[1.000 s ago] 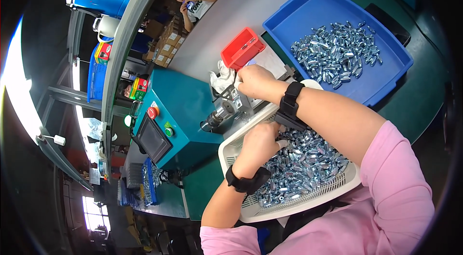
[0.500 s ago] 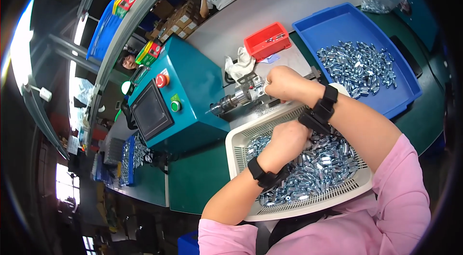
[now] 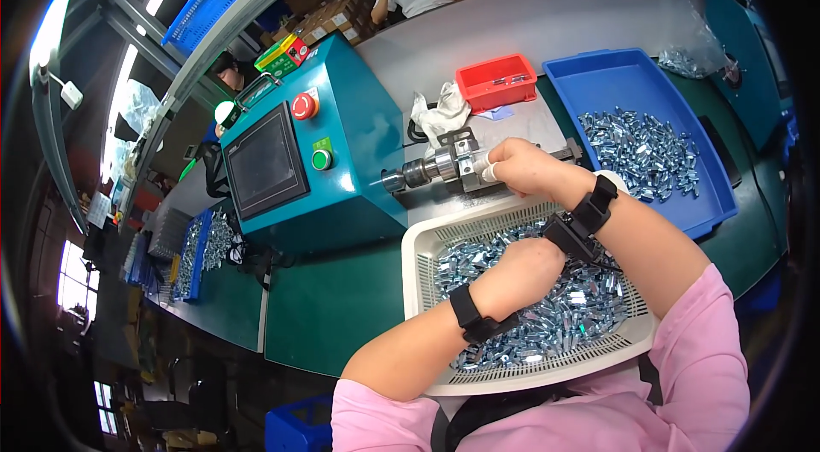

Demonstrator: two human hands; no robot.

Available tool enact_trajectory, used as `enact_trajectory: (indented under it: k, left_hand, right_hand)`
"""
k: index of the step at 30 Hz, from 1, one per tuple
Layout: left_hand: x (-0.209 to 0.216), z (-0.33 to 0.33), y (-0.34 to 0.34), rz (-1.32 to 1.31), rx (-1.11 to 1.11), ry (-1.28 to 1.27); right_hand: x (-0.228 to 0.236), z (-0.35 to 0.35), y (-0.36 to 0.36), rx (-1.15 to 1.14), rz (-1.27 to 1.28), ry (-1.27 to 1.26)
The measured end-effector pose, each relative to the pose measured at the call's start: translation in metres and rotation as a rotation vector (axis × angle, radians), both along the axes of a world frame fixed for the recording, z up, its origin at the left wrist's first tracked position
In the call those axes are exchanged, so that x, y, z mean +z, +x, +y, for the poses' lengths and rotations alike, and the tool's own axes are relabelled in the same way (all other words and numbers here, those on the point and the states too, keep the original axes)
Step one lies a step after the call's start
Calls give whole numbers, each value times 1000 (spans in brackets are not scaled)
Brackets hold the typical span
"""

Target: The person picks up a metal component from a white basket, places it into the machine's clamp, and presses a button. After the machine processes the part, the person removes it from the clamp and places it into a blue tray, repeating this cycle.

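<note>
Our left hand [image 3: 523, 271] is inside the basket [image 3: 412, 268], right hand [image 3: 531, 168] at the clamp [image 3: 465, 163]; we cannot tell either grip. Open tabletop [image 3: 333, 315] borders the basket's left edge.

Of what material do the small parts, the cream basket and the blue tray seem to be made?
Small parts: almost certainly metal, perhaps plated; bluish-silver with sharp glints.
Cream basket: probably plastic, fairly matte; slotted wall and rounded rim look moulded.
Blue tray: likely plastic too, smooth; evenly coloured, with a moulded-looking lip.
</note>
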State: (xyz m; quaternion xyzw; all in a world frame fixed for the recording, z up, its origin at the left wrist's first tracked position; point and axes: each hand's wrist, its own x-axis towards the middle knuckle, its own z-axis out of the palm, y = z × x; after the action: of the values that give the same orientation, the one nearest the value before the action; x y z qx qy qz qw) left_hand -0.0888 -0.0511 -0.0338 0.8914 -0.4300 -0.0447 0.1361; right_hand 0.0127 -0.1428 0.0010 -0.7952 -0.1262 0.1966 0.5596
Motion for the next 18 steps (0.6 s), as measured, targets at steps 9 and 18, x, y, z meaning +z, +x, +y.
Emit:
enact_trajectory:
  k: [9,18]
  left_hand:
    - [-1,-5,-1,82,-31,57]
    - [3,-7,-6,122,-7,52]
  right_hand:
    - [3,-2,-2,32,5,4]
    - [3,-5,2,47,-80,-67]
